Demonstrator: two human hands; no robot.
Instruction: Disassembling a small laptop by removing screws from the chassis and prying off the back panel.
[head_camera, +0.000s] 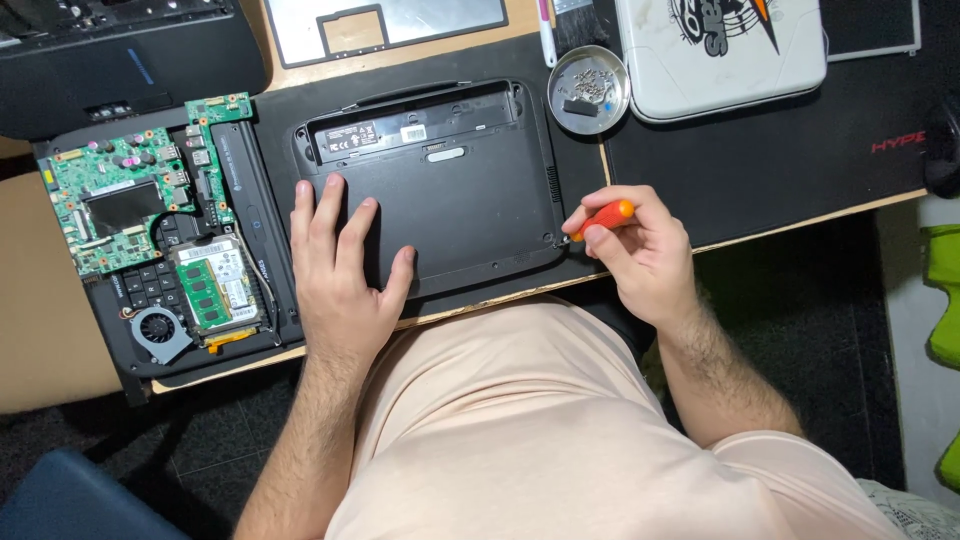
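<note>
Hands worked together: left hand (340, 262) pressed flat and unclenched on the black laptop base (440, 190), right hand (632, 250) grasped an orange screwdriver (600, 219) at its near-right corner screw, likely unscrewing, needing steady tip pressure.

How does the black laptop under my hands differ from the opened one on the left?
The black laptop lies closed, bottom cover on, under the left hand; the opened laptop bares a green board, fan and memory. The screwdriver in the right hand touches only the first. Both lie flat.
</note>
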